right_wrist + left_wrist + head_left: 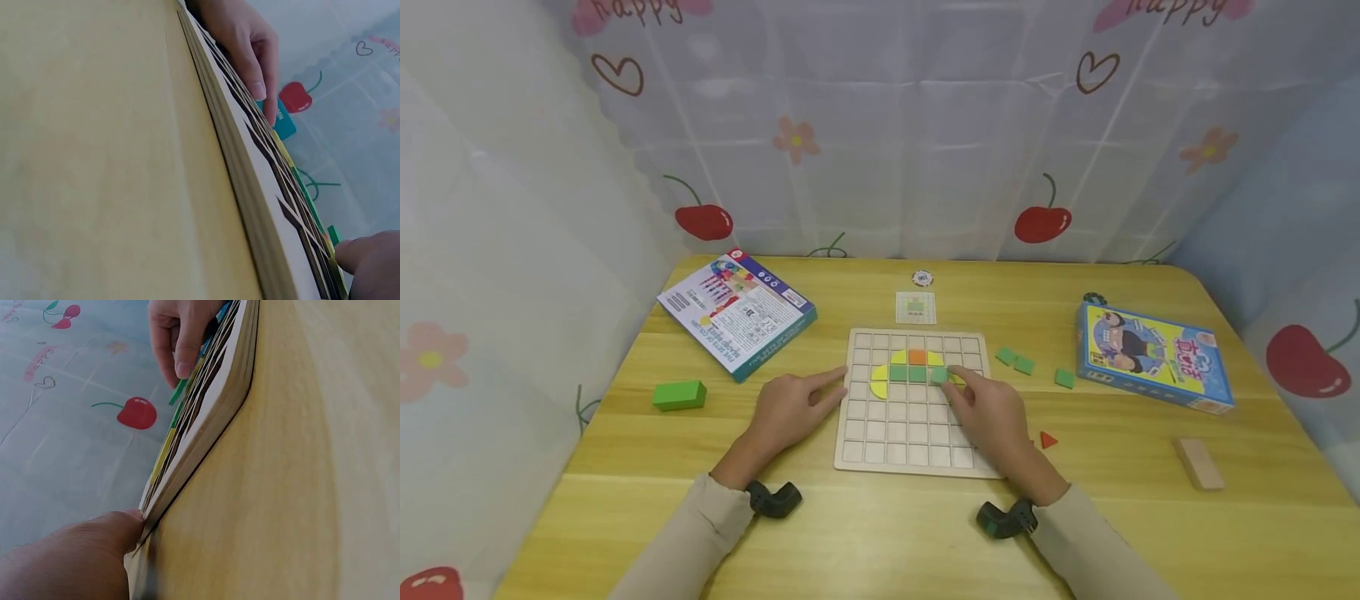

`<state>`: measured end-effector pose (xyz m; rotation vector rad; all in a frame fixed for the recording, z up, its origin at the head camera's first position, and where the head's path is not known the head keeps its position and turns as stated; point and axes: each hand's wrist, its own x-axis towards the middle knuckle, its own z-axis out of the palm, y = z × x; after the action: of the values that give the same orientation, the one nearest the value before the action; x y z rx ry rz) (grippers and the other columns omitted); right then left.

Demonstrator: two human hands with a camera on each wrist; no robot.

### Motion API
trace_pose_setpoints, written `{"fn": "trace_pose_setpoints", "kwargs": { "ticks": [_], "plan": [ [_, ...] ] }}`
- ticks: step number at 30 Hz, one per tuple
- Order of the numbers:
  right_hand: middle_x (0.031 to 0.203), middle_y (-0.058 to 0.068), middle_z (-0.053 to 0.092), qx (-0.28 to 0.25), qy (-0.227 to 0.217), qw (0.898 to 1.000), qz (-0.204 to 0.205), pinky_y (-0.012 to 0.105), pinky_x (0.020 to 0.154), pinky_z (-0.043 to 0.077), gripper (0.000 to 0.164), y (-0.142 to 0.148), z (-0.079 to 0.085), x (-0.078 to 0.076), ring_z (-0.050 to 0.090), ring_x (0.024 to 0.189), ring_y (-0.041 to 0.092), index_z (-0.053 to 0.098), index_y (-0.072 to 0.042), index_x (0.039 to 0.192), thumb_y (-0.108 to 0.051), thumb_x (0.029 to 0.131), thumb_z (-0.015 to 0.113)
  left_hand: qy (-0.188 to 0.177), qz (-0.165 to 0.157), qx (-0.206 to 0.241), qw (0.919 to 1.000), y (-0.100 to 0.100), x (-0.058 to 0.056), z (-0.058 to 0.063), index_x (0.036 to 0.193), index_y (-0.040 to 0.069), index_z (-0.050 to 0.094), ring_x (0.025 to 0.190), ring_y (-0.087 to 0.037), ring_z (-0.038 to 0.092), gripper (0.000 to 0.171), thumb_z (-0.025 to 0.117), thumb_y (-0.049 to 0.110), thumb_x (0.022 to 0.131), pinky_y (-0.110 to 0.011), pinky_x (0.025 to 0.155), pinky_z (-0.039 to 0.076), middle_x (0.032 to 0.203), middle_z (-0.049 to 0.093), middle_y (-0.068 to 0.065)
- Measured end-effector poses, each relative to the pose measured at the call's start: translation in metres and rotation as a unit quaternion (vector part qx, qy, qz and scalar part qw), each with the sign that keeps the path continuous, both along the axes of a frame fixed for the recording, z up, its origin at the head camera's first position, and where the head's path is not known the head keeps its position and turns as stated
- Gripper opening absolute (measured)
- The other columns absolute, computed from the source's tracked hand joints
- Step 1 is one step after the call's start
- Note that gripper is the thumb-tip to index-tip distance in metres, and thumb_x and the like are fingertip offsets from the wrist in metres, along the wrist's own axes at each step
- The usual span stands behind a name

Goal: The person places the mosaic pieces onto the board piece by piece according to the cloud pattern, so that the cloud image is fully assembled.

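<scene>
A wooden grid board (897, 432) lies flat on the table between the two hands. Yellow curved pieces (878, 385), an orange square (917, 357) and green squares (907, 373) fill some of its upper cells. My right hand (997, 417) pinches a green square tile (939, 376) between thumb and index finger, just right of the set green squares. That tile (177, 392) appears tilted above the board in the left wrist view. The left hand (790, 410) rests its thumb and index fingertips against the board's left edge, the fingers fairly straight.
Loose green tiles (1017, 361) and a red triangle (1048, 439) lie right of the board. Behind it are a pattern card (915, 307) and a round chip (922, 278). Boxes (737, 317) (1153, 354) flank it, with a green block (679, 396) and a wooden block (1199, 464).
</scene>
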<state>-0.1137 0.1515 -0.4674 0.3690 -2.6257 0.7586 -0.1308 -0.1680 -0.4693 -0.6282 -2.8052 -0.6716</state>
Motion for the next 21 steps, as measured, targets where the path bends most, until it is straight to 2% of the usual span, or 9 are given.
{"fn": "trace_pose_setpoints", "kwargs": {
  "ticks": [5, 10, 21],
  "plan": [
    [0.052, -0.011, 0.044, 0.005, -0.032, 0.999, -0.001, 0.028, 0.045, 0.028, 0.031, -0.0013, 0.0019, -0.0031, 0.034, 0.046, 0.008, 0.075, -0.011, 0.122, -0.030, 0.097, 0.073, 0.001, 0.003, 0.002, 1.0000, 0.0007, 0.0000, 0.0001, 0.132, 0.028, 0.071, 0.045, -0.003, 0.022, 0.038, 0.068, 0.044, 0.098, -0.028, 0.048, 0.024, 0.047, 0.026, 0.015],
    [0.052, -0.012, 0.048, 0.002, -0.040, 0.999, -0.002, 0.029, 0.045, 0.028, 0.029, -0.0022, 0.0040, -0.0038, 0.037, 0.047, 0.008, 0.076, -0.013, 0.122, -0.027, 0.097, 0.073, -0.005, 0.001, 0.003, 1.0000, 0.0013, -0.0001, -0.0006, 0.133, 0.028, 0.071, 0.045, -0.003, 0.021, 0.039, 0.066, 0.046, 0.099, -0.027, 0.048, 0.024, 0.048, 0.026, 0.016],
    [0.048, -0.012, 0.035, 0.027, -0.025, 0.999, 0.022, 0.027, 0.042, 0.026, 0.030, -0.0039, 0.0036, -0.0021, 0.031, 0.043, 0.006, 0.076, -0.019, 0.126, -0.028, 0.098, 0.072, 0.002, 0.003, 0.001, 1.0000, 0.0003, 0.0001, -0.0005, 0.132, 0.028, 0.071, 0.046, -0.003, 0.020, 0.038, 0.067, 0.045, 0.098, -0.027, 0.047, 0.023, 0.047, 0.026, 0.016]
  ]
}}
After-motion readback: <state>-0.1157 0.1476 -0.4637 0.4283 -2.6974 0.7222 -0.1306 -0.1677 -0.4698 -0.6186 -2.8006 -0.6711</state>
